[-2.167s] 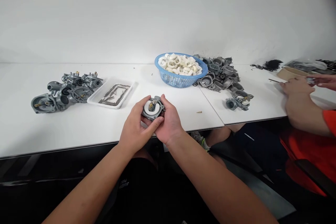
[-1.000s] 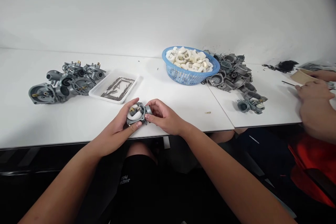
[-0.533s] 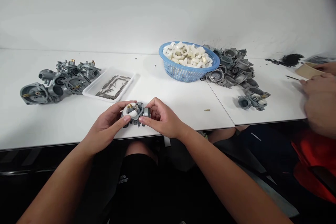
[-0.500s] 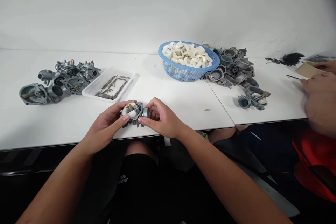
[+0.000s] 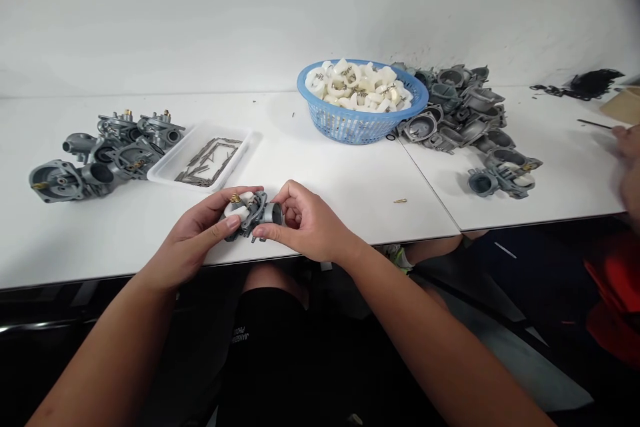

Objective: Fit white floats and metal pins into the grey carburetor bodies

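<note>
- Fingers (image 5: 227, 222) of the left hand (image 5: 193, 240) curl closed around one end of a small die-cast carburetor (image 5: 257, 215), and the right fingers (image 5: 285, 197) of the right hand (image 5: 313, 227) grip its other end. It is held over the white surface (image 5: 350, 193), near the front edge.
- White plastic float (image 5: 237, 211) sits on the carburetor, just beside a brass fitting (image 5: 234, 198).
- Metal body likely feels dense and stiff; the float seems light and easily knocked, so the casting looks the safer place to hold.
- Tiny dark print marks the floats (image 5: 360, 87) in a blue plastic basket (image 5: 340, 127), but it is too small to read.
- Beside the basket lies a heap of carburetor castings (image 5: 453, 113); at left stand assembled carburetors (image 5: 65, 180) and a white tray (image 5: 250, 147) of metal pins (image 5: 207, 163).
- Far right, a co-worker's hand (image 5: 627, 147) is near a thin dark rod (image 5: 595, 123).
</note>
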Demonstrator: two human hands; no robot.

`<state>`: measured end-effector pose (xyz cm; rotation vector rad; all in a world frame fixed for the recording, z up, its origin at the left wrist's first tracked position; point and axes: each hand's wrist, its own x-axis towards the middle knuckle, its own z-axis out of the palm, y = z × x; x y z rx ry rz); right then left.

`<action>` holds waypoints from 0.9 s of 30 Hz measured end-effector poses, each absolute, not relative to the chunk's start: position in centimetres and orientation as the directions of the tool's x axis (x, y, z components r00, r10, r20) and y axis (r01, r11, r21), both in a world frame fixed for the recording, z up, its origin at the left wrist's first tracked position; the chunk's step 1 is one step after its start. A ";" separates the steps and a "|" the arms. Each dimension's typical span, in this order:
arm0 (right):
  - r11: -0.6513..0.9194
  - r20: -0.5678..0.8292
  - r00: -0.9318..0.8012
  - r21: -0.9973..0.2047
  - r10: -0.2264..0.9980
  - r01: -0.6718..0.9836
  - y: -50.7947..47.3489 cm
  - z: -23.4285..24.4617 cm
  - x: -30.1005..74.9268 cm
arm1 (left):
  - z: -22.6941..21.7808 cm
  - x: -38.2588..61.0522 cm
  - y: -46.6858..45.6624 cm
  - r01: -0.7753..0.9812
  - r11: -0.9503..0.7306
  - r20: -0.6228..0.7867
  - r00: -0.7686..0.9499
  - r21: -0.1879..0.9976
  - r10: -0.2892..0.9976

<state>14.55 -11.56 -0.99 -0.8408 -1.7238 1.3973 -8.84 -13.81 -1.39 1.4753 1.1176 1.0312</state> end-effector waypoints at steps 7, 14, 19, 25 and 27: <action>0.147 0.152 -0.494 -0.988 0.856 -0.048 -11.6 -1.2 14.4 | -1.0 -8.3 -13.6 0.075 -0.068 0.053 0.187 0.995 0.981; 0.238 0.167 -0.457 -0.966 0.873 0.102 -11.3 -1.2 14.8 | -0.7 -7.8 -13.2 0.084 -0.079 0.065 0.161 0.993 0.985; 0.342 0.219 -0.456 -0.917 0.863 0.206 -10.9 -1.3 14.7 | -0.5 -7.9 -12.9 0.166 -0.099 0.076 0.139 0.981 0.987; 0.351 0.224 -0.449 -0.910 0.865 0.222 -11.0 -1.3 14.6 | -1.0 -8.1 -13.1 0.233 -0.159 0.126 0.149 0.960 0.981; 0.343 0.214 -0.455 -0.912 0.865 0.224 -11.0 -1.3 14.6 | -1.0 -8.2 -13.2 0.232 -0.182 0.147 0.160 0.955 0.976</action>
